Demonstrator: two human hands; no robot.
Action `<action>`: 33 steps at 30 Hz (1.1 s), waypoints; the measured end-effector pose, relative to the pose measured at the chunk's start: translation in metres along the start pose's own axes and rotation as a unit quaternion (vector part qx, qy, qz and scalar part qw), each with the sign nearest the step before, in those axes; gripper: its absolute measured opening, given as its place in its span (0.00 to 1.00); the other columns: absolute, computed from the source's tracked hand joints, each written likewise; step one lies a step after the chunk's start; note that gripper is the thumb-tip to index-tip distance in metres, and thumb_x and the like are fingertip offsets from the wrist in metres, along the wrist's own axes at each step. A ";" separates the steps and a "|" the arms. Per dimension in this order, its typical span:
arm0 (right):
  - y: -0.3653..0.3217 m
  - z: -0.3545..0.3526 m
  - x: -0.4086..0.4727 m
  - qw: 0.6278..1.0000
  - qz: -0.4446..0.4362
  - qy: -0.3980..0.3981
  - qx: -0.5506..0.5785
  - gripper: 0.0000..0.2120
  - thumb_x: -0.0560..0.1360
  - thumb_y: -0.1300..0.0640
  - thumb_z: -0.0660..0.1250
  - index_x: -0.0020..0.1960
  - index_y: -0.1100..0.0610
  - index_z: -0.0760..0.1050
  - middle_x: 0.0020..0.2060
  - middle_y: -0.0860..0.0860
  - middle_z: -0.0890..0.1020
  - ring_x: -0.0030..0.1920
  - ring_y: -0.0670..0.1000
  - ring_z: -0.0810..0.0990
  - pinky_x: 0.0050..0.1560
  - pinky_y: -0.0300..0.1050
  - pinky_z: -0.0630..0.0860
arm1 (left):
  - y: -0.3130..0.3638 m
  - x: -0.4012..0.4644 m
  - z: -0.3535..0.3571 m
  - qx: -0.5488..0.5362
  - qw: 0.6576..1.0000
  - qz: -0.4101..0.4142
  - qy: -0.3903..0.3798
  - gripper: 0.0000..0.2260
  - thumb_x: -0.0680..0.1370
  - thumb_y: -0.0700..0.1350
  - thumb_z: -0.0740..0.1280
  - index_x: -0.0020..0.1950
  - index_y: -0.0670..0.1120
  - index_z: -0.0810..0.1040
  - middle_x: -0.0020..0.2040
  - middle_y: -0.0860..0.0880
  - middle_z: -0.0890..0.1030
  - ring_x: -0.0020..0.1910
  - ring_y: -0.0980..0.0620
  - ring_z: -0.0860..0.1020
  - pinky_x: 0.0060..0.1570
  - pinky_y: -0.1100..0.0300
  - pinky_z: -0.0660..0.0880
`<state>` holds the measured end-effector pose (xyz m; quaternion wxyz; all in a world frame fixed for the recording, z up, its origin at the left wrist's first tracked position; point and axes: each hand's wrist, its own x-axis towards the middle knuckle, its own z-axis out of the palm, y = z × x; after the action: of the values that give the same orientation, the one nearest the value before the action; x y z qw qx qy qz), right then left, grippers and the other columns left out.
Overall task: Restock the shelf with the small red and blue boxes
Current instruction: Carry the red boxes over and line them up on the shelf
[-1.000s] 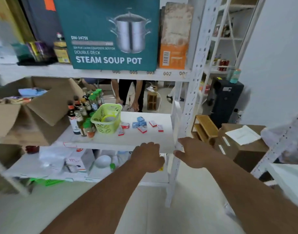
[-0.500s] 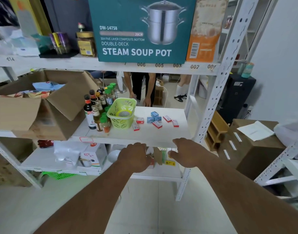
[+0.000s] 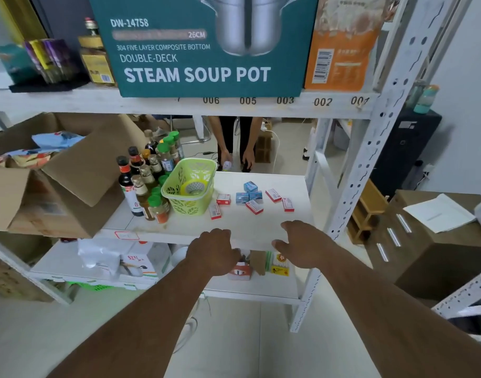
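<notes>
Several small red boxes (image 3: 254,207) and three small blue boxes (image 3: 249,192) lie scattered on the white middle shelf (image 3: 261,227), to the right of a green basket. My left hand (image 3: 212,251) and my right hand (image 3: 302,244) hover side by side at the shelf's front edge, short of the boxes. Both show their backs, fingers bent downward, and neither holds anything. The fingertips are hidden.
A green basket (image 3: 190,186) and a cluster of sauce bottles (image 3: 141,184) stand left of the boxes, beside an open cardboard box (image 3: 56,181). A steam pot carton (image 3: 206,50) fills the shelf above. A person (image 3: 233,148) stands behind the rack. A brown cabinet (image 3: 438,246) sits right.
The view has moved closer to the rack. Both hands have stayed side by side and risen slightly against the middle shelf's front edge, still holding nothing.
</notes>
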<state>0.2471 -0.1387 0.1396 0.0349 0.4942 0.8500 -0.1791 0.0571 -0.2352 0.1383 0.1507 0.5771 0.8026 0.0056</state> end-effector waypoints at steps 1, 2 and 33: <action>0.004 0.000 0.007 1.000 0.003 -0.003 0.000 0.24 0.80 0.41 0.60 0.70 0.54 0.70 0.63 0.51 0.79 0.60 0.53 0.79 0.63 0.51 0.77 | 0.002 0.008 0.002 -0.003 1.000 -0.009 -0.001 0.25 0.79 0.58 0.60 0.73 0.48 0.68 0.71 0.47 0.71 0.70 0.45 0.70 0.65 0.51 0.68; 0.009 0.000 0.014 1.000 0.003 -0.005 0.000 0.25 0.81 0.41 0.59 0.70 0.55 0.70 0.63 0.52 0.78 0.61 0.53 0.78 0.63 0.51 0.76 | 0.005 0.015 0.004 -0.005 1.000 -0.016 -0.002 0.25 0.79 0.58 0.59 0.73 0.48 0.68 0.71 0.47 0.71 0.69 0.45 0.70 0.64 0.51 0.68; -0.005 0.010 0.181 0.996 0.084 -0.044 -0.002 0.28 0.81 0.40 0.59 0.76 0.55 0.64 0.73 0.52 0.71 0.72 0.54 0.70 0.69 0.50 0.69 | -0.047 0.218 0.022 -0.019 1.000 -0.009 0.007 0.29 0.78 0.61 0.60 0.74 0.46 0.65 0.71 0.46 0.71 0.69 0.46 0.71 0.64 0.51 0.70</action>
<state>0.1498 0.0056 0.0885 0.0881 0.5551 0.8038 -0.1950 -0.0439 -0.0524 0.0575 0.1564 0.5664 0.8088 0.0235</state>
